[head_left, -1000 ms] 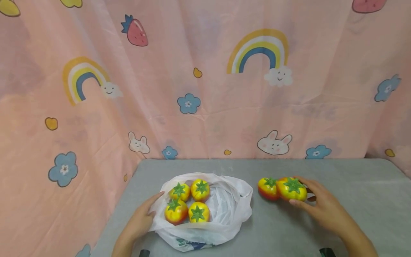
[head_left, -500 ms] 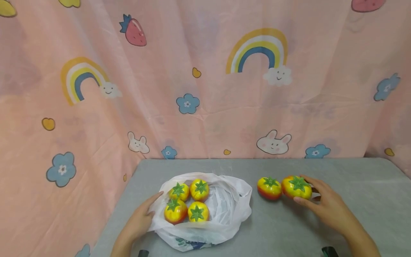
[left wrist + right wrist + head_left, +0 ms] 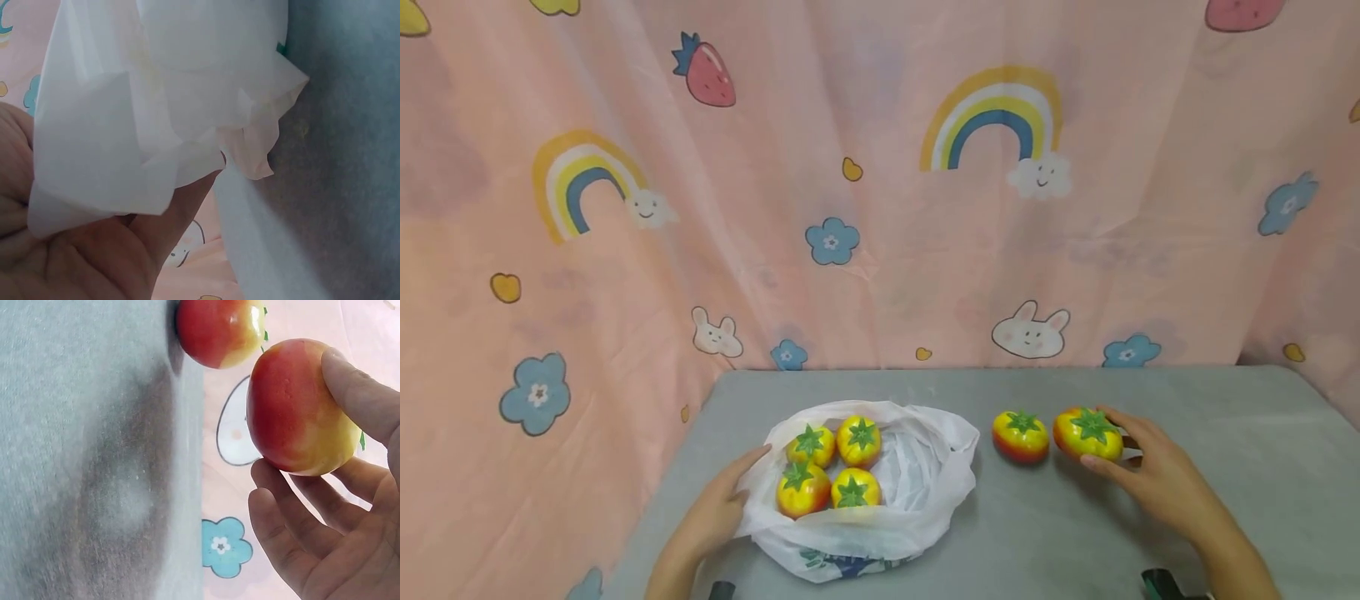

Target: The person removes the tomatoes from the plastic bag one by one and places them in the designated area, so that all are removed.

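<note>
My right hand (image 3: 1168,479) pinches a toy tomato (image 3: 1087,435), yellow and red with a green star-shaped leaf, between thumb and fingertips. In the right wrist view this tomato (image 3: 303,406) is raised above the table, its shadow cast below. Just left of it in the head view, another toy tomato (image 3: 1021,437) stands alone on the table. My left hand (image 3: 711,508) grips the left rim of a white plastic bag (image 3: 917,529); the bag's film (image 3: 144,112) covers part of the fingers in the left wrist view. Several matching tomatoes (image 3: 803,490) sit inside the bag's left half.
The grey table (image 3: 1037,533) ends at the back against a pink printed curtain (image 3: 895,283), which also hangs along the left side. The bag's mouth stands spread wide, its right half showing crumpled white film.
My right hand has drawn its tomato to the right, so a gap now shows between it and the other one. The left hand stays at the bag; the head view shifts slightly.
</note>
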Demonstrator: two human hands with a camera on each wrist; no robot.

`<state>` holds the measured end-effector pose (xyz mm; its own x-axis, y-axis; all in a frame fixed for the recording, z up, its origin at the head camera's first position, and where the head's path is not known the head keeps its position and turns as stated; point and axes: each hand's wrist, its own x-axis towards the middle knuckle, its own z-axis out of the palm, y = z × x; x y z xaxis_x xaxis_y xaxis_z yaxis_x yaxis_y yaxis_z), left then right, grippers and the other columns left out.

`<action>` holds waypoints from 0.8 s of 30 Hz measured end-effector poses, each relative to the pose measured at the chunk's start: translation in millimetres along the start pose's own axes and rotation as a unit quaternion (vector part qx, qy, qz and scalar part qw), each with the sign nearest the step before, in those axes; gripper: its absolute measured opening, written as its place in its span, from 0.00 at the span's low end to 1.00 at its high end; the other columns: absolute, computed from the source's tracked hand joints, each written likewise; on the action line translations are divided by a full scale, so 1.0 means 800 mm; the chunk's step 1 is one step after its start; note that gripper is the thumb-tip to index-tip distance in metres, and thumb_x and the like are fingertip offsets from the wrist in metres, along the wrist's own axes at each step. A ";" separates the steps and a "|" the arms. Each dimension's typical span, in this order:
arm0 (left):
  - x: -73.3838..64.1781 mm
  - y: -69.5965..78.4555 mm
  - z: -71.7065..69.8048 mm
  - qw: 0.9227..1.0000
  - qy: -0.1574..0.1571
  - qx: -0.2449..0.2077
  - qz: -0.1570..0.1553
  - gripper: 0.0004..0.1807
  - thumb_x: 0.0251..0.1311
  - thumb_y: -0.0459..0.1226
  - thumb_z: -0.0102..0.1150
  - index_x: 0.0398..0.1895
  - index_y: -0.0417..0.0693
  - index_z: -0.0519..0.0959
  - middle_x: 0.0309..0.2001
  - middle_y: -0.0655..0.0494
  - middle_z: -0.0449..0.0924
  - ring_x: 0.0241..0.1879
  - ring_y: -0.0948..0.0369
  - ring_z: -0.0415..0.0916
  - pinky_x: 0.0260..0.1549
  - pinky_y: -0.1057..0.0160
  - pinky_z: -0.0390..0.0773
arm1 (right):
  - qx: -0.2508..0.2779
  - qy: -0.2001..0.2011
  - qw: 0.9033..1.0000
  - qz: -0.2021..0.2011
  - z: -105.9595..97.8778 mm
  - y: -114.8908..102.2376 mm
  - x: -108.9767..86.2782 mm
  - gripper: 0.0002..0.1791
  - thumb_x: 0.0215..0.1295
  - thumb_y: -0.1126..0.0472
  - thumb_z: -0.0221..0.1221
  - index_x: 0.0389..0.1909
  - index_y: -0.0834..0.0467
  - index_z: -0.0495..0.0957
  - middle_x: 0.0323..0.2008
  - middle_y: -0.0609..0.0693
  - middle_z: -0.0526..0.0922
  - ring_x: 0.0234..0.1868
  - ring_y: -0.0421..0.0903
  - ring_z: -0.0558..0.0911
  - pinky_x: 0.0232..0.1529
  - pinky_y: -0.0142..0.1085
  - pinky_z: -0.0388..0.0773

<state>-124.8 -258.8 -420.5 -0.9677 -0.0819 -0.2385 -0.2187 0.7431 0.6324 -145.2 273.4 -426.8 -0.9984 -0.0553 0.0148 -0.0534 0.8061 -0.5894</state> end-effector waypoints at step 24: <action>0.004 -0.001 0.004 0.999 0.017 0.021 0.033 0.34 0.65 0.26 0.51 0.72 0.61 0.68 0.73 0.42 0.65 0.72 0.37 0.60 0.68 0.31 0.60 | -0.011 -0.031 0.999 0.025 -0.002 0.005 0.014 0.54 0.60 0.32 0.61 0.73 0.67 0.58 0.63 0.75 0.65 0.52 0.69 0.78 0.46 0.60 0.81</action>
<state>-127.5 -257.6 -424.6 -0.9836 -0.0540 -0.1721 -0.1500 0.7745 0.6145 -156.4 276.7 -427.9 -0.9966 -0.0508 -0.0648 -0.0049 0.8218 -0.5698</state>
